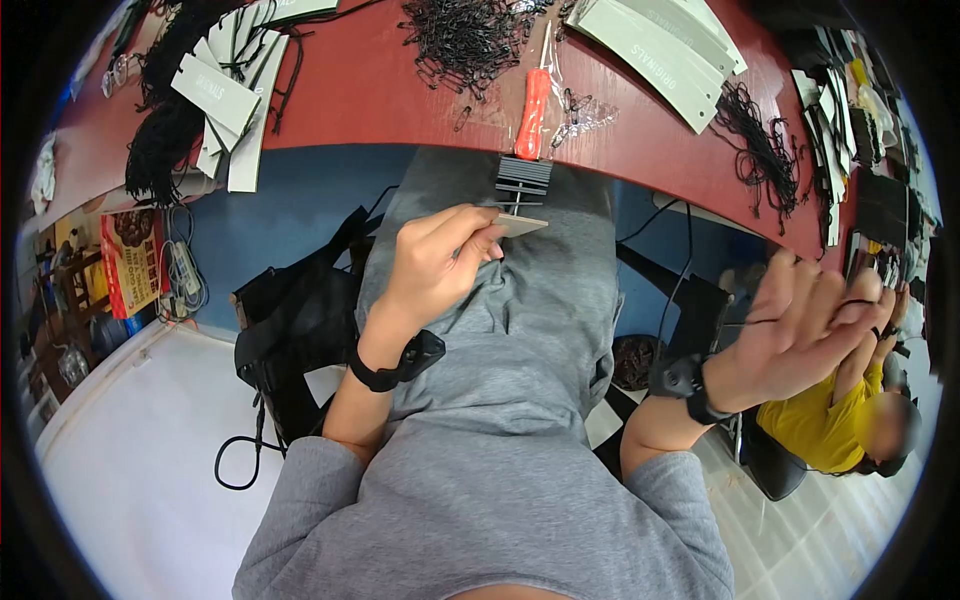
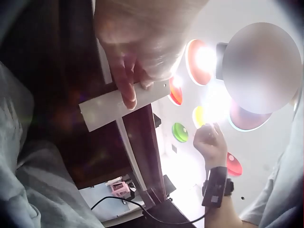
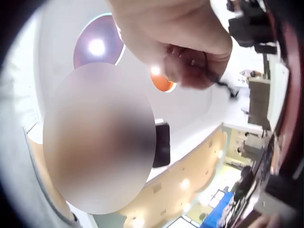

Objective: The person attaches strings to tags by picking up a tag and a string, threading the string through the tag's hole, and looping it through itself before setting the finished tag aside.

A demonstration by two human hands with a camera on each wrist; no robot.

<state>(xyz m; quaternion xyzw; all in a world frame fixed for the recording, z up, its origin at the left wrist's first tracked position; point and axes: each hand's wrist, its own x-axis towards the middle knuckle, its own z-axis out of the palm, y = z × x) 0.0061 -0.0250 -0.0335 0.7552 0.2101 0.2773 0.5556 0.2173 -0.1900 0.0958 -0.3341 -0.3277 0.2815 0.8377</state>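
My left hand pinches a pale grey card tag over my lap; in the left wrist view the tag is long and flat with a small hole near one end. Off to the right, my right hand is raised with curled fingers, and a black cord passes across them. In the right wrist view a dark cord hangs from between the curled fingers and thumb. Beyond the tag, a red-handled tool lies at the table's near edge.
On the red table lie a pile of black pins, stacked ORIGINALS tags, more tags and black cords. A person in yellow sits at the right. A black bag is left of my legs.
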